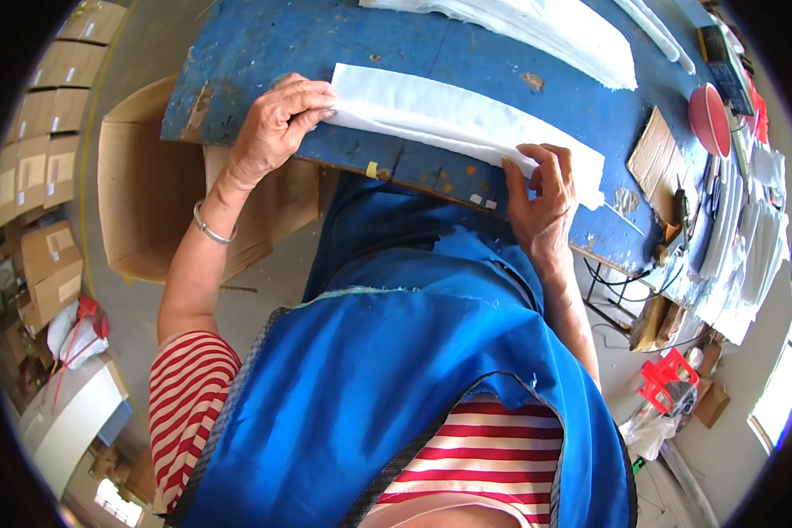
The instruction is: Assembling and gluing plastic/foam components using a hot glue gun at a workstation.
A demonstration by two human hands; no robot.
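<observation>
— Head view: why is the white cloth strip (pixel 466 123) laid along the blue counter (pixel 264 44) edge?
— Probably for squaring; each hand takes one end. The left hand (pixel 273 132), at ten o'clock, pinches its corner under curled fingers (pixel 312 104).
— And the right hand (pixel 541 202)?
— At three o'clock, fingers grasping the strip's near edge.

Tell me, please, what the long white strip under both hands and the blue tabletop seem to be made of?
The long white strip looks like soft, matte fabric, possibly nonwoven: it lies in thin folded layers. The blue tabletop seems to be painted wood; its paint is chipped, showing pale patches.
</observation>
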